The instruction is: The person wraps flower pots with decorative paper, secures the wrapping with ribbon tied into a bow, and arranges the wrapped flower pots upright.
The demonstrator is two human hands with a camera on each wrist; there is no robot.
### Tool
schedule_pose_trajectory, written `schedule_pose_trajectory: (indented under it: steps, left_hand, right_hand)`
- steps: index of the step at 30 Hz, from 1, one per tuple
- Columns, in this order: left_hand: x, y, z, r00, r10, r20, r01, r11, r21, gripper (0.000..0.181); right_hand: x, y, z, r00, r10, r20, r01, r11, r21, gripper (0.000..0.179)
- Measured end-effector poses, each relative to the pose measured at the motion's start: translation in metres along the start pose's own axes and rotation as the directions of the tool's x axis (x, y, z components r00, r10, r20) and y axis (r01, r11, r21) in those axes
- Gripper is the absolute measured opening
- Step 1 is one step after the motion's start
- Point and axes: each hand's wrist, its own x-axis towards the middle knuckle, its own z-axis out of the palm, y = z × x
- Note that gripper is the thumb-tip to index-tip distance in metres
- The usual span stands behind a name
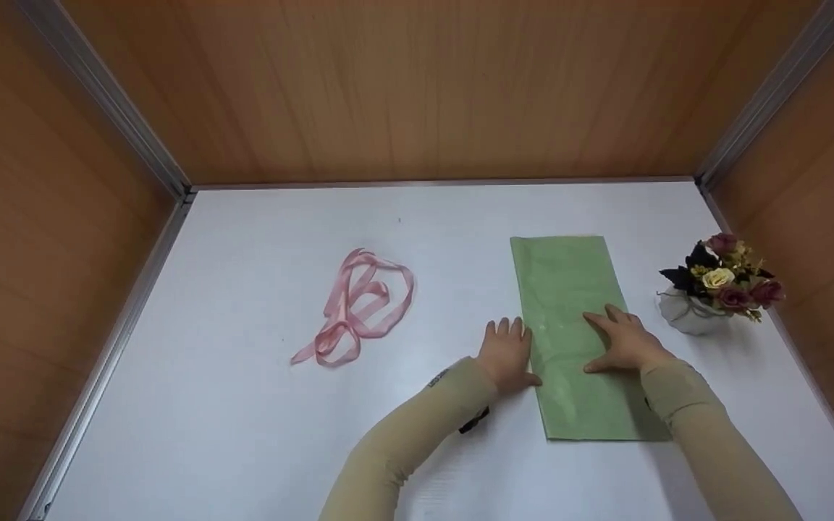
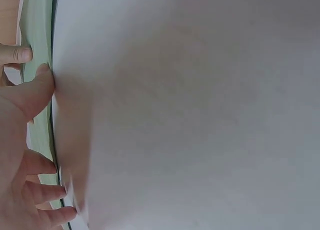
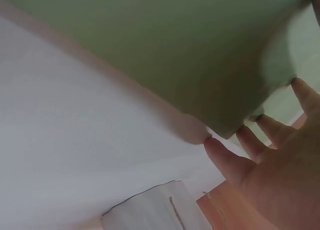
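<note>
A flat, folded green sheet (image 1: 565,289), paper-like, lies lengthwise on the white table right of centre. At its left long edge rests my left hand (image 1: 507,354), fingers extended side by side and the thumb on the sheet. My right hand (image 1: 627,344) is spread over the sheet's right half, with fingertips touching its surface. In the left wrist view, the thumb and fingers of the left hand (image 2: 20,175) lie along the green edge (image 2: 36,24). The right wrist view has the right hand's (image 3: 280,175) fingertips against the green sheet (image 3: 150,39).
A loosely looped pink ribbon (image 1: 343,307) lies on the table (image 1: 243,434) to the left. Close to my right hand stands a small white pot (image 1: 688,315) of artificial flowers (image 1: 735,295). Wooden panels (image 1: 446,94) wall the table at the back and both sides.
</note>
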Motion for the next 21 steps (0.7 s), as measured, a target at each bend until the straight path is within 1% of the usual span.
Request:
schedule_pose_trajectory:
  steps: [5, 7, 10, 14, 17, 19, 21]
  left_hand:
    - [0.004, 0.003, 0.004, 1.000, 0.019, -0.008, -0.019, 1.000, 0.011, 0.090]
    - [0.004, 0.003, 0.004, 1.000, 0.028, -0.004, -0.028, 1.000, -0.004, 0.091]
    - [0.005, 0.004, 0.004, 0.999, 0.036, 0.019, -0.035, 0.999, -0.012, 0.092]
    - [0.006, 0.005, 0.004, 0.999, 0.022, 0.046, -0.022, 1.000, -0.003, 0.091]
    - [0.006, 0.006, 0.005, 0.999, 0.004, 0.050, -0.004, 1.000, -0.001, 0.090]
    - [0.006, 0.006, 0.005, 0.999, -0.007, 0.053, 0.007, 1.000, -0.004, 0.090]
    - [0.005, 0.006, 0.005, 0.998, -0.016, 0.056, 0.016, 1.000, 0.002, 0.090]
  right_hand:
    - [-0.003, 0.004, -0.002, 1.000, 0.005, 0.003, -0.005, 1.000, 0.013, 0.101]
    - [-0.004, 0.005, -0.002, 1.000, 0.010, 0.000, -0.010, 1.000, 0.010, 0.101]
    - [-0.004, 0.005, -0.002, 1.000, 0.008, -0.009, -0.008, 1.000, -0.001, 0.101]
    - [-0.003, 0.005, -0.002, 1.000, 0.004, -0.005, -0.004, 1.000, 0.008, 0.101]
    - [-0.002, 0.008, -0.002, 1.000, 0.008, 0.000, -0.008, 0.999, 0.032, 0.099]
    - [0.000, 0.011, -0.002, 1.000, 0.010, -0.024, -0.008, 0.998, 0.061, 0.094]
    - [0.001, 0.014, -0.003, 0.997, 0.025, -0.067, -0.017, 0.994, 0.112, 0.087]
